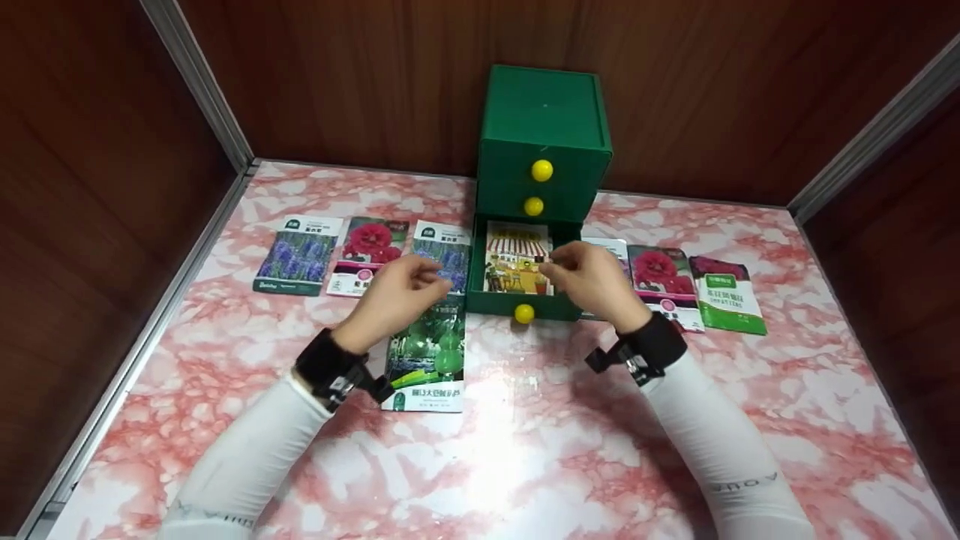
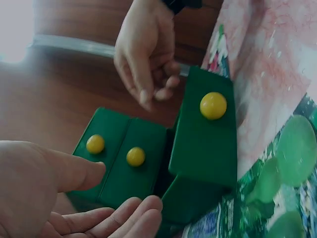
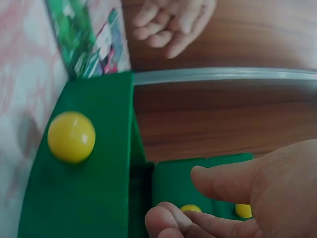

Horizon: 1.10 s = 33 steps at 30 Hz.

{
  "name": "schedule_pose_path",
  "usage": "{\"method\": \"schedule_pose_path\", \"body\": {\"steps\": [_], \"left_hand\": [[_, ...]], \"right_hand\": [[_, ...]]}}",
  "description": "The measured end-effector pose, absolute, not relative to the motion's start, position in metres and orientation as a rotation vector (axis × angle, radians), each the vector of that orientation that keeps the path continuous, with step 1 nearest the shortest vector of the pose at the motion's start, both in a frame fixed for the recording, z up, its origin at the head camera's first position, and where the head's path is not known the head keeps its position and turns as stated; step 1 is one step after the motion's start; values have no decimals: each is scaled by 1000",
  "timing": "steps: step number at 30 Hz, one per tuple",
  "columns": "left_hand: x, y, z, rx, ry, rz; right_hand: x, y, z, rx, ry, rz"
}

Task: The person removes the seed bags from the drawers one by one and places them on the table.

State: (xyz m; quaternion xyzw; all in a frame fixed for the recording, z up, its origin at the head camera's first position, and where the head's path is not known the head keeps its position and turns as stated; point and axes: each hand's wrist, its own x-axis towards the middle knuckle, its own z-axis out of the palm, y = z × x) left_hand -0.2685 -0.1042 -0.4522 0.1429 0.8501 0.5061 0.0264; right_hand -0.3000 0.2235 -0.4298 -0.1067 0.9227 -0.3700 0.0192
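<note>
A small green drawer cabinet [image 1: 544, 112] has yellow knobs, and its bottom drawer [image 1: 491, 303] is pulled out. Inside that drawer lies a packet [image 1: 517, 259] printed with a striped awning and a shop front. My right hand [image 1: 592, 281] hovers over the drawer's right side, thumb and fingers apart, holding nothing in the right wrist view. To the drawer's left is my left hand [image 1: 397, 296], above the seed packets, its thumb and fingers [image 2: 119, 218] spread and nothing between them. Below it lies a green seed packet [image 1: 427, 360] with round green fruit on it.
Left of the cabinet lie a lavender seed packet [image 1: 296, 255], a red-flower packet [image 1: 367, 251] and another lavender packet [image 1: 442, 240]. On the right are a partly covered packet [image 1: 615, 249], a red-flower packet [image 1: 660, 271] and a green-and-white packet [image 1: 727, 296]. Brown panels enclose the marbled table [image 1: 525, 465].
</note>
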Motion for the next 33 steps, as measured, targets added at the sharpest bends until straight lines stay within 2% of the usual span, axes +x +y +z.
{"method": "schedule_pose_path", "body": {"steps": [12,23,25,29,30,31,33], "left_hand": [[-294,-42,-435,506,2644,1354],[-323,-4,-437,479,2693,1116],[-334,1,-445,454,2674,1104],[-386,10,-507,485,2687,1139],[-387,12,-508,475,2689,1123],[-386,14,-507,461,2697,1107],[-392,19,-514,445,2710,1074]], "right_hand": [[-326,221,-441,-274,2900,-981],[-339,215,-446,-334,2978,-798],[-341,213,-447,-333,2977,-770],[-344,210,-449,-332,2966,-733],[-345,209,-449,-339,2967,-716],[-360,217,-466,-369,2965,-714],[-362,216,-468,-380,2962,-679]]}}
